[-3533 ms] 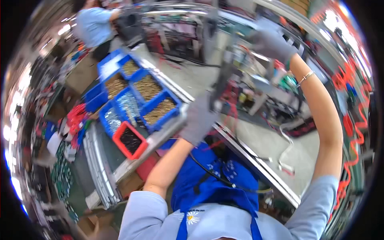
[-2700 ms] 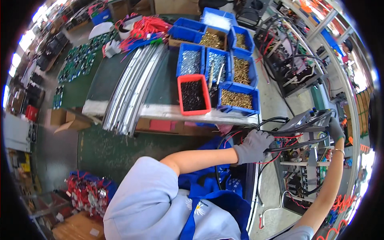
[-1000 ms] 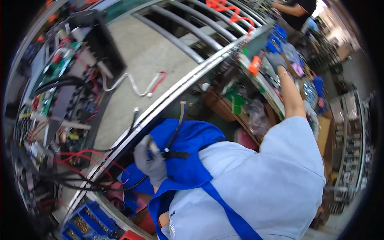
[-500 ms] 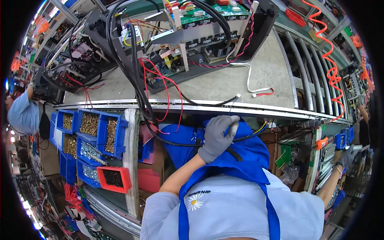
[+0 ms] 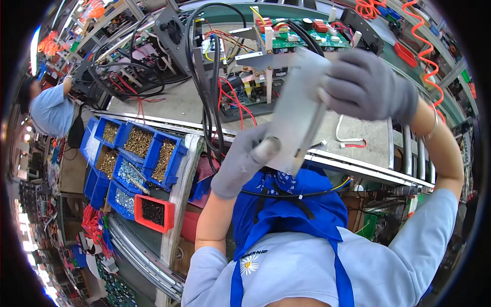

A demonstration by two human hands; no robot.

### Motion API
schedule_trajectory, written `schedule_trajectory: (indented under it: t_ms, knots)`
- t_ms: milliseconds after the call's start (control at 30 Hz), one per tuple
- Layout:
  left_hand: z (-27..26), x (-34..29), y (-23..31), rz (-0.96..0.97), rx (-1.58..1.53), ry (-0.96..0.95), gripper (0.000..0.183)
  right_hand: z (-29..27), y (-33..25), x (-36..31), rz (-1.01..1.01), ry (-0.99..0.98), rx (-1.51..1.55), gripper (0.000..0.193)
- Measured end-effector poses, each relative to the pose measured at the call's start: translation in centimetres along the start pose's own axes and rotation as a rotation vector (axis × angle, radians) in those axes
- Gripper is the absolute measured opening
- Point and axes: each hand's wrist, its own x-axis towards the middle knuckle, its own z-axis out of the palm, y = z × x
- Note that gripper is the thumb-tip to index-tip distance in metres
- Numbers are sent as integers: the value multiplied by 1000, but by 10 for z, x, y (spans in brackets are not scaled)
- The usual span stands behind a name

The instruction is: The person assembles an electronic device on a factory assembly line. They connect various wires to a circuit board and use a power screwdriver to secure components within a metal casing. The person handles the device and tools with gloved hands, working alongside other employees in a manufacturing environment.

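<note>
A flat grey sheet-metal plate [image 5: 299, 110] is held up tilted in front of me, above the bench edge. My gloved right hand [image 5: 371, 87] grips its upper right edge, fingers curled over it. Lower down on the other side, my gloved left hand [image 5: 245, 159] pinches the plate's lower left edge. Behind the plate, partly hidden by it, stands an open electronics chassis with a green circuit board [image 5: 307, 42] on top. Red wires [image 5: 236, 100] and thick black cables [image 5: 204, 87] hang from its left side.
Blue bins [image 5: 166, 161] with brass and silver fasteners sit at the left, beside a red bin [image 5: 154, 214] of dark screws. A second chassis [image 5: 135, 77] stands farther left, near another person [image 5: 51, 110]. An orange coiled hose [image 5: 427, 61] hangs at the right above metal rollers [image 5: 408, 156].
My right hand has come from the far right side to the front, now with the metal plate. The left hand has moved left and taken hold of it too. My view has shifted.
</note>
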Motion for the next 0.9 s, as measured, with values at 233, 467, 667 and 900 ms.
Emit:
schedule_trajectory:
  t_ms: [233, 467, 667, 900]
  knots:
    - [-16, 33, 26, 155, 110, 470, 39, 37, 88, 68, 197, 264, -117, 37]
    - [-27, 100, 54, 64, 40, 150, 35, 118, 135, -52, 828, -38, -96, 35]
    - [-58, 126, 9, -64, -468, 269, 34, 145, 118, -80, 973, -126, 74, 37]
    - [-39, 116, -1, -104, -643, 542, 35, 148, 111, -82, 989, -113, 47, 34]
